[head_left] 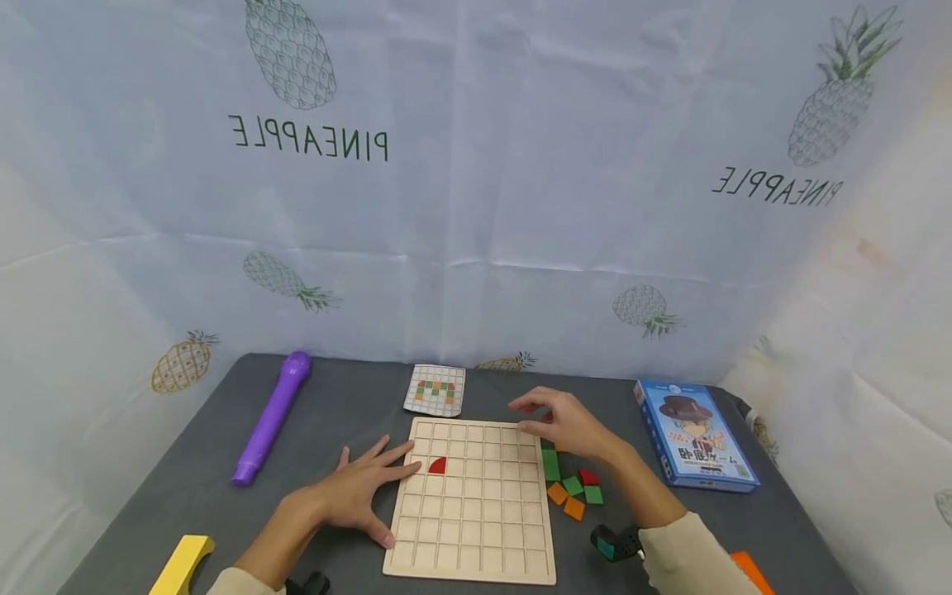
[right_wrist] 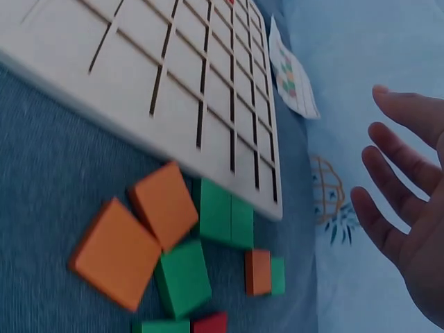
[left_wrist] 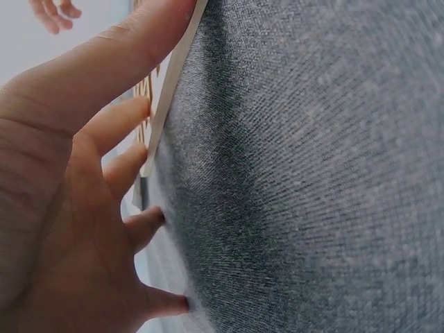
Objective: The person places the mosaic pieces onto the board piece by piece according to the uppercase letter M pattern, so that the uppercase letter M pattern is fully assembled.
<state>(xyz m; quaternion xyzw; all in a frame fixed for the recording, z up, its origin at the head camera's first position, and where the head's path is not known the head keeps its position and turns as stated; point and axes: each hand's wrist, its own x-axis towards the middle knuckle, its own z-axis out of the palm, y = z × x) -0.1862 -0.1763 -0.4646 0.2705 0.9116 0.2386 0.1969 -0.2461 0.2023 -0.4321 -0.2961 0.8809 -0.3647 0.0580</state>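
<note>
A pale wooden grid board (head_left: 476, 533) lies on the dark table, a red quarter-round piece (head_left: 438, 466) in one of its squares near the left side. My left hand (head_left: 349, 494) is spread along the board's left edge, with thumb and fingertips at the rim. Above the far right corner hovers my right hand (head_left: 561, 420), its fingers loosely bent; the right wrist view shows nothing between them. Beside the board's right edge lie green blocks (right_wrist: 184, 277), orange blocks (right_wrist: 118, 253) and a red block (head_left: 588, 477). A card (head_left: 435, 390) printed with a coloured grid pattern lies behind the board.
A purple toy microphone (head_left: 271, 417) lies at the left and a blue illustrated box (head_left: 697, 435) at the right. Nearer the front are a yellow block (head_left: 182, 564) with a curved cut-out and an orange object (head_left: 751, 572). A pineapple-print curtain (head_left: 476, 207) hangs behind the table.
</note>
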